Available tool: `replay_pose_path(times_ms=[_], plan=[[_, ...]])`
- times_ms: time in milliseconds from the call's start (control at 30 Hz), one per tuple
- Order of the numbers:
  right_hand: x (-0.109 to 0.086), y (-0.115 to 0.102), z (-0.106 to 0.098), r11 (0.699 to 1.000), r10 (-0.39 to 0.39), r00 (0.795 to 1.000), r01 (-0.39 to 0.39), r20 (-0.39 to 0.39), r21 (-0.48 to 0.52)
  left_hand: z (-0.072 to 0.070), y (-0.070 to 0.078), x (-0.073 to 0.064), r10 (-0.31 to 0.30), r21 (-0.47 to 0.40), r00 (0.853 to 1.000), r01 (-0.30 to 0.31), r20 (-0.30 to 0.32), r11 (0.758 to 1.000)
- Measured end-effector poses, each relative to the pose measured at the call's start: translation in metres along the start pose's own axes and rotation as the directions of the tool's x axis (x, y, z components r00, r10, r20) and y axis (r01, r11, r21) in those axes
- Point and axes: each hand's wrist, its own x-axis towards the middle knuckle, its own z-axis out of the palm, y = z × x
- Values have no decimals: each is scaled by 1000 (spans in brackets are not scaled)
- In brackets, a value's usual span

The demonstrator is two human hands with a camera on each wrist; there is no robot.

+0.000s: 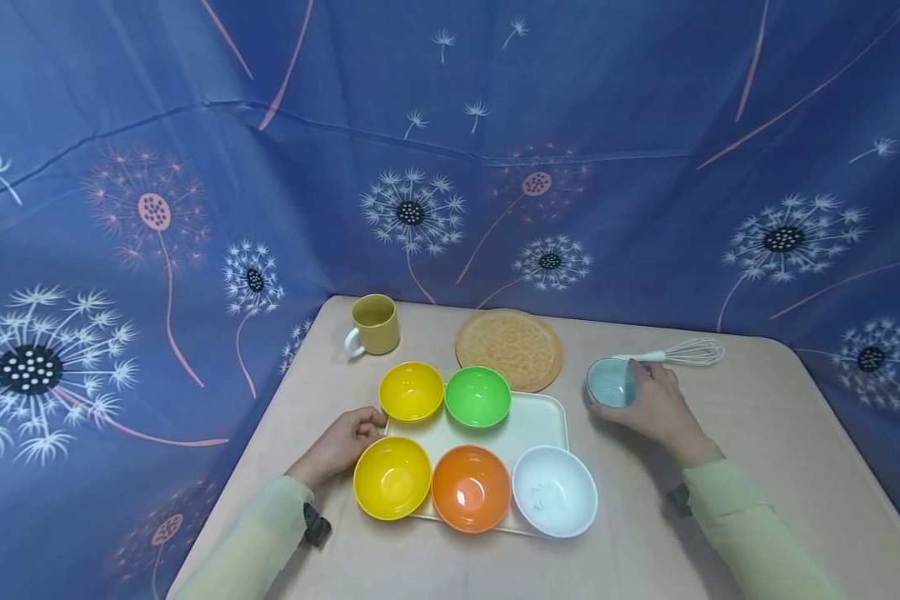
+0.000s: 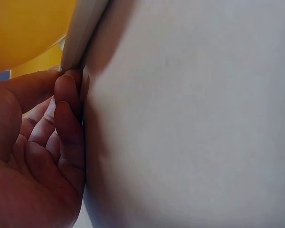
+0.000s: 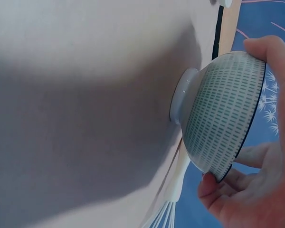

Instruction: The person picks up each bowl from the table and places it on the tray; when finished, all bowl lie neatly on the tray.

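Observation:
At the white tray's (image 1: 537, 423) left edge, my left hand (image 1: 347, 443) pinches the rim between thumb and curled fingers; the left wrist view has the tray edge (image 2: 83, 35) at the fingertips. Two yellow bowls (image 1: 412, 392) (image 1: 392, 478) flank that hand. A green bowl (image 1: 478, 397), an orange bowl (image 1: 472, 489) and a white bowl (image 1: 555, 492) share the tray. To the right, my right hand (image 1: 656, 406) grips a small pale-blue bowl (image 1: 607, 383) by its rim, thumb on one side, fingers opposite. Green dashes cover the bowl's outside (image 3: 223, 109), and its foot is close over the table.
Just behind the small bowl lies a white whisk (image 1: 692, 352). A round tan mat (image 1: 508, 348) is at the back, touching or overlapping the tray's far side in view. The mustard mug (image 1: 376, 323) with a white handle stands back left. A blue dandelion-print cloth (image 1: 630, 208) hangs behind the table.

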Motion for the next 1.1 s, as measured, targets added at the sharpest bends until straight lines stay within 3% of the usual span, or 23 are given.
replay_pose_path(times_ms=[367, 900, 1100], plan=[[0, -10, 4, 1000, -19, 997, 20, -72, 14, 0, -1, 1, -10, 0, 1000, 10, -4, 1000], [2, -81, 20, 990, -130, 991, 132, -37, 52, 0, 0, 0, -17, 4, 1000, 17, -13, 1000], [-4, -100, 29, 988, -138, 990, 137, 9, 70, 1, -4, 3, -15, 6, 1000, 15, -12, 1000]])
